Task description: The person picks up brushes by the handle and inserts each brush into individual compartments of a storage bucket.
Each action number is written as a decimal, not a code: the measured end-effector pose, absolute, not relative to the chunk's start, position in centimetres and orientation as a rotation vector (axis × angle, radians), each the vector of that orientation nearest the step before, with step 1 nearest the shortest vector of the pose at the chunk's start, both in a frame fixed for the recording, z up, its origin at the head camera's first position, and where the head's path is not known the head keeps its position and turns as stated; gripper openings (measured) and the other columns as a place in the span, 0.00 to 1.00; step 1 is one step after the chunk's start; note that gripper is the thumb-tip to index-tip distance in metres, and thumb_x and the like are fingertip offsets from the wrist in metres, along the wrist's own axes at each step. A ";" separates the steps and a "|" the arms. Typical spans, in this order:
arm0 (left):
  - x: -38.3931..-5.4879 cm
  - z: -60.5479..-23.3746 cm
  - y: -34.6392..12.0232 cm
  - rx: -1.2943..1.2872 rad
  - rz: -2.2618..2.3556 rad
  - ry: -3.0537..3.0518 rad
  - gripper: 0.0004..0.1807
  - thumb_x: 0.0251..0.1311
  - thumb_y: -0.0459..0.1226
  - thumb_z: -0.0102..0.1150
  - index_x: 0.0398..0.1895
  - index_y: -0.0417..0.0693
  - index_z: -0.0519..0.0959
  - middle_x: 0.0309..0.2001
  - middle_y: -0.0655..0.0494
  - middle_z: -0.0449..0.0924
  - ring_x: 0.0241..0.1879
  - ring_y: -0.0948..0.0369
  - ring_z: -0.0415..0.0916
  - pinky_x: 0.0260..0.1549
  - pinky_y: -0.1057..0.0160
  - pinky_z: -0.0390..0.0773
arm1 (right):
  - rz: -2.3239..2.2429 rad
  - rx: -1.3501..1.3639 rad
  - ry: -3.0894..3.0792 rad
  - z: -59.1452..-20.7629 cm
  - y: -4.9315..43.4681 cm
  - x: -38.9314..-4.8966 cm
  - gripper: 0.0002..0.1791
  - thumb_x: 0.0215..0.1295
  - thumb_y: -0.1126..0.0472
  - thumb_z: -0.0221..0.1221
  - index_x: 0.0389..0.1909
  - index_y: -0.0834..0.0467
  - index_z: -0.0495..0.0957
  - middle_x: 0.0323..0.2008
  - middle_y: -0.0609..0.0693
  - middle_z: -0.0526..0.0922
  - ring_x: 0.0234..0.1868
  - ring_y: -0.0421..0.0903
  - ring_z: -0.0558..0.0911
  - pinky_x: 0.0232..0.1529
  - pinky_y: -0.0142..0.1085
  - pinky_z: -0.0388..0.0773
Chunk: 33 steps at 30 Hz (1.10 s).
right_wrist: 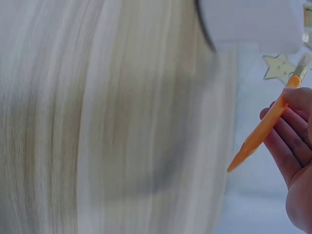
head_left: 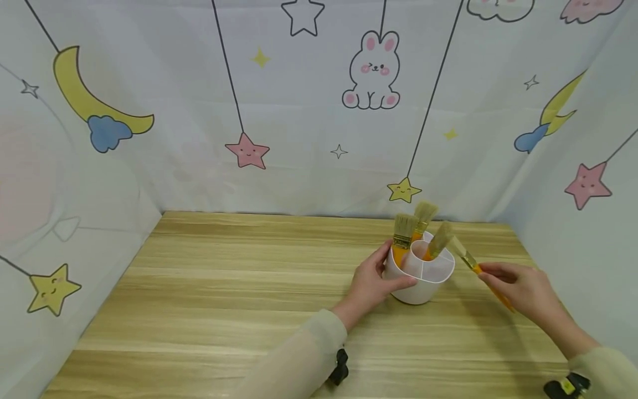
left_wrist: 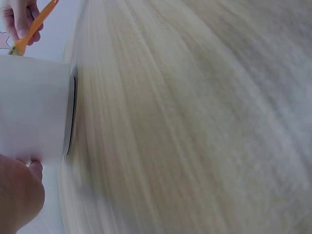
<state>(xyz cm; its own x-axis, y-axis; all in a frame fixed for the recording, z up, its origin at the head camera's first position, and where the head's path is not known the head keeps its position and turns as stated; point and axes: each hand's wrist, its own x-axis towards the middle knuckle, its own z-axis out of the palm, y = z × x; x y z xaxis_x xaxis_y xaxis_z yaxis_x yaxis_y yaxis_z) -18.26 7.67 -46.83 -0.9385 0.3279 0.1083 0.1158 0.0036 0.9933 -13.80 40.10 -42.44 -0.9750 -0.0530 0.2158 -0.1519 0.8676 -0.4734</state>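
Note:
A white divided brush holder stands on the table's right side, with a round inner cup among its compartments. My left hand grips its left side, thumb along the front; most of the fingers are hidden behind it. Three paintbrushes, bristles up, stand in the holder: a wide one at the left, another behind, and one leaning right out of the inner cup. To the right, my right hand pinches a narrower paintbrush by its orange handle, tilted, bristles up towards the holder's rim.
The wood-grain table runs left and forward of the holder. A white cloth printed with stars, moons and a rabbit hangs at the back and both sides. The right-hand cloth side is close to my right hand.

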 end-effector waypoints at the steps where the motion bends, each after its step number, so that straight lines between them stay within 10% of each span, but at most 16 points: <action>1: -18.2 -46.8 7.7 0.472 2.062 2.108 0.53 0.57 0.38 0.83 0.84 0.55 0.63 0.81 0.62 0.65 0.78 0.61 0.64 0.76 0.56 0.66 | 0.758 0.177 -2.819 -42.2 40.0 -13.6 0.16 0.73 0.54 0.70 0.53 0.61 0.90 0.44 0.58 0.93 0.37 0.21 0.83 0.33 0.22 0.80; 12: -18.2 -46.5 7.7 0.483 2.068 2.111 0.53 0.57 0.38 0.83 0.84 0.54 0.64 0.80 0.60 0.66 0.78 0.60 0.65 0.76 0.57 0.67 | 0.847 0.322 -2.655 -40.7 38.3 -10.4 0.10 0.67 0.64 0.74 0.47 0.59 0.92 0.37 0.44 0.93 0.35 0.21 0.85 0.30 0.20 0.81; 33: -18.1 -46.9 7.8 0.464 2.071 2.102 0.53 0.57 0.39 0.83 0.84 0.54 0.63 0.81 0.60 0.65 0.78 0.58 0.65 0.76 0.56 0.68 | 0.919 0.321 -2.667 -39.8 35.2 -10.5 0.11 0.69 0.62 0.72 0.51 0.57 0.91 0.40 0.51 0.93 0.36 0.24 0.86 0.31 0.21 0.82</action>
